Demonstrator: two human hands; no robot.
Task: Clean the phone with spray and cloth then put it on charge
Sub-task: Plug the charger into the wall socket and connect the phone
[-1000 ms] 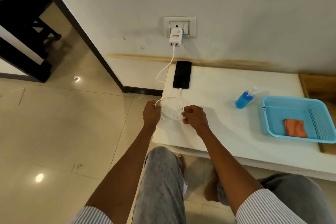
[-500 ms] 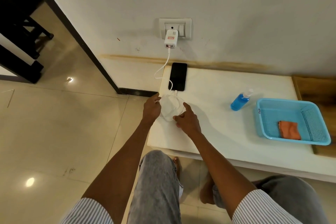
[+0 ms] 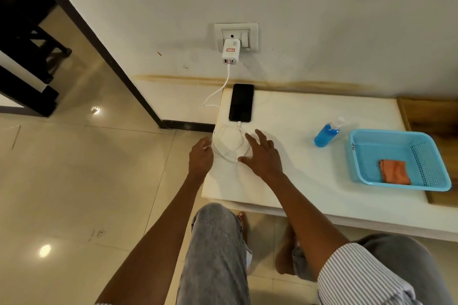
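Phone (image 3: 241, 103) lies plugged in on worktop (image 3: 285, 181); spread right hand (image 3: 262, 153) and left hand (image 3: 200, 156), grip unclear, flank coiled cable (image 3: 229, 141); spray bottle (image 3: 327, 132) beside basket (image 3: 371, 176).

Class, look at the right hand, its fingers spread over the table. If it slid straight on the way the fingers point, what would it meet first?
Probably the coiled white cable just ahead of the right hand, then the phone beyond; height above the table is unclear.

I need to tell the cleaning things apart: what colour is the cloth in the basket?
Orange; the cloth lies in the light blue basket, clearest in the head view.
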